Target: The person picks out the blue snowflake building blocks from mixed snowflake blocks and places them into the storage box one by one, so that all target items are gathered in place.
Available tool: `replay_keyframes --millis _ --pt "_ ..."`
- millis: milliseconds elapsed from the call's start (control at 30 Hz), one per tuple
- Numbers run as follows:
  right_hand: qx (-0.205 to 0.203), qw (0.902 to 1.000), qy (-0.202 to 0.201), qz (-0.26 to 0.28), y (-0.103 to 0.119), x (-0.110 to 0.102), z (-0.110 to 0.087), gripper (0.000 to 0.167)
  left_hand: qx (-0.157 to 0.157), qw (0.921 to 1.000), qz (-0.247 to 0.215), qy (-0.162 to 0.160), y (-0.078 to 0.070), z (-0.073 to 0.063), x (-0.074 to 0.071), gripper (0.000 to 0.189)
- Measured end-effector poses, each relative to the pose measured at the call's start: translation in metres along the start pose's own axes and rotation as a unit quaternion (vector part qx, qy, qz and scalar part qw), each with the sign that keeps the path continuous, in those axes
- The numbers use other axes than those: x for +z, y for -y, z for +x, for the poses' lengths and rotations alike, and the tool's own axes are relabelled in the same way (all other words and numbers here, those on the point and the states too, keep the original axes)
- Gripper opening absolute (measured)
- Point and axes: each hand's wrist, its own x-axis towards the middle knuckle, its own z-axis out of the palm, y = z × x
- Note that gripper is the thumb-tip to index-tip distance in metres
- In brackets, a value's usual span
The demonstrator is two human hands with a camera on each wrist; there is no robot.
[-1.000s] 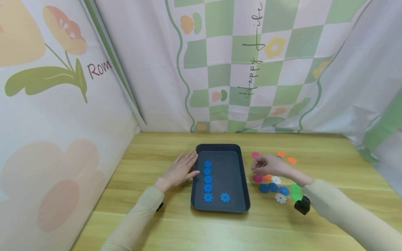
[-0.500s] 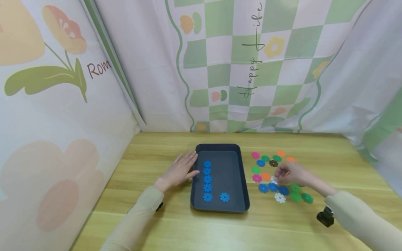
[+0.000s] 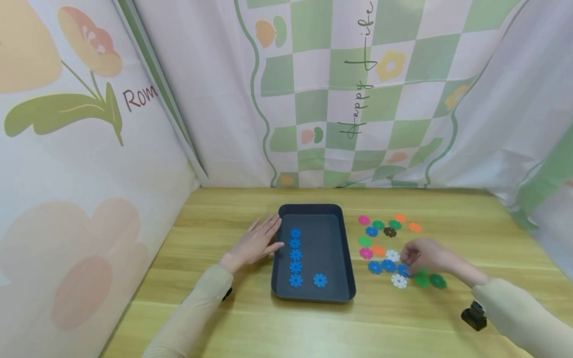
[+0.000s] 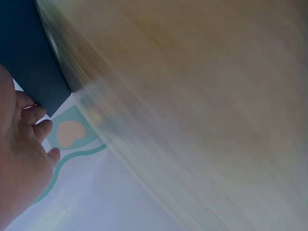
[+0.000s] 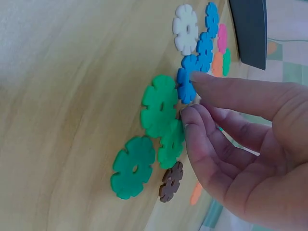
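My left hand (image 3: pixel 254 243) lies with straight fingers against the left rim of a dark grey tray (image 3: pixel 333 248). In the left wrist view its fingertips touch the tray's wall (image 4: pixel 36 62). My right hand (image 3: pixel 427 256) is low over loose plastic snowflake discs right of the tray, nearest a blue snowflake disc (image 3: pixel 402 270). Close up, thumb and bent fingers stand apart, the thumb tip overlapping that blue disc (image 5: pixel 185 86). Green discs (image 5: pixel 160 106) lie just under the fingertips. Inside the tray, several blue discs (image 3: pixel 295 254) form a column on the left, and another blue disc (image 3: pixel 320 281) lies at the lower right.
More discs are spread on the wooden table: white (image 3: pixel 399 281), pink (image 3: pixel 364 220), orange (image 3: pixel 414 227), brown (image 3: pixel 390 232) and dark green (image 3: pixel 437 281). A patterned curtain (image 3: pixel 349 114) hangs behind the table, and a printed wall covering (image 3: pixel 89 199) stands at the left.
My right hand has moved right and toward the front, from over the discs near the tray to beside the blue discs. My left hand and the tray have stayed put.
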Motion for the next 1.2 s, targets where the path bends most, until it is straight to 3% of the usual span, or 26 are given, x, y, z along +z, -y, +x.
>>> replay_keyframes --millis 233,800,1200 --pt "0.019 0.9998 -0.003 -0.003 -0.002 0.0036 -0.0002 0.034 0.001 1.0 -0.001 -0.003 -0.0016 -0.0001 -0.0028 0.075" --pt "0.002 1.0 -0.003 -0.005 -0.0068 0.0058 -0.0024 0.03 -0.005 0.9999 0.001 0.009 0.0009 0.0018 -0.0001 0.075" --pt "-0.041 0.9986 0.004 0.033 -0.0043 -0.0041 0.001 0.019 -0.003 1.0 -0.002 0.001 -0.0012 -0.0004 -0.0011 0.074"
